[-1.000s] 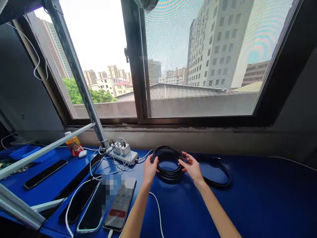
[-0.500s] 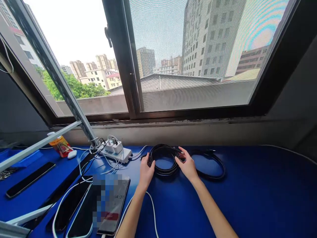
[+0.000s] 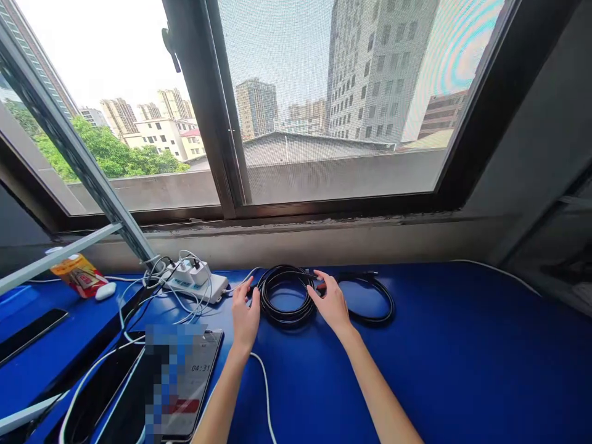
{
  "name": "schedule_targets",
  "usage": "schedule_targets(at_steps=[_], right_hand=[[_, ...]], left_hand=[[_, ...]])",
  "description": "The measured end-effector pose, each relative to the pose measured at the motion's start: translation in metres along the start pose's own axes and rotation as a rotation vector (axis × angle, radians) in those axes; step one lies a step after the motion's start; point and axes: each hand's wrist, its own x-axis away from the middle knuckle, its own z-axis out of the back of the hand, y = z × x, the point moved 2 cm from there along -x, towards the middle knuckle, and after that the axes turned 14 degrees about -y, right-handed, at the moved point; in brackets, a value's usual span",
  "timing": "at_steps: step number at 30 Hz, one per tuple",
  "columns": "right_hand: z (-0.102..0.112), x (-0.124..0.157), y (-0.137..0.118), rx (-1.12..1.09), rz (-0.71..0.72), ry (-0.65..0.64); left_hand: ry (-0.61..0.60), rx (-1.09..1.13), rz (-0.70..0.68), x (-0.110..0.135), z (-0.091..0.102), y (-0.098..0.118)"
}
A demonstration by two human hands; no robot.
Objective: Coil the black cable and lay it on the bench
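- While both hands sit on the blue table (image 3: 462,357), the black cable coil (image 3: 283,303) lies flat between them, just in front of the window sill.
- Left hand (image 3: 245,311) rests at the coil's left edge, fingers loosely spread and flat, not gripping anything as far as I can see.
- Right hand (image 3: 332,303) is on the coil's right side, fingers spread over the strands where a looser second loop (image 3: 370,302) trails off to the right.
- My guess at the risk: nothing ties the windings, so a nudge or a one-sided lift could let them spring apart and tangle.
- Also the white power strip (image 3: 197,283) and its white charger leads (image 3: 180,305) sit just left of the coil, so a sideways sweep could snag them or bump the phone (image 3: 189,394).
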Motion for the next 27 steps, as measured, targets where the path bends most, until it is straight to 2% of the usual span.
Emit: schedule_targets(at_steps=[6,13,17,23,27], right_hand=[[0.01,-0.001,0.004,0.024,0.035,0.078],[0.013,0.01,0.001,0.019,0.092,0.201],[0.022,0.019,-0.002,0.021,0.094,0.256],[0.042,0.02,0.012,0.051,-0.014,0.281],[0.046,0.017,0.023,0.091,-0.099,0.237]], left_hand=[[0.006,0.088,0.001,0.007,0.0,0.014],[0.027,0.169,0.048,0.007,-0.001,0.014],[0.024,0.219,0.071,0.005,-0.001,0.014],[0.041,0.262,0.105,0.002,0.006,0.016],[0.037,0.265,0.139,-0.002,0.012,0.011]])
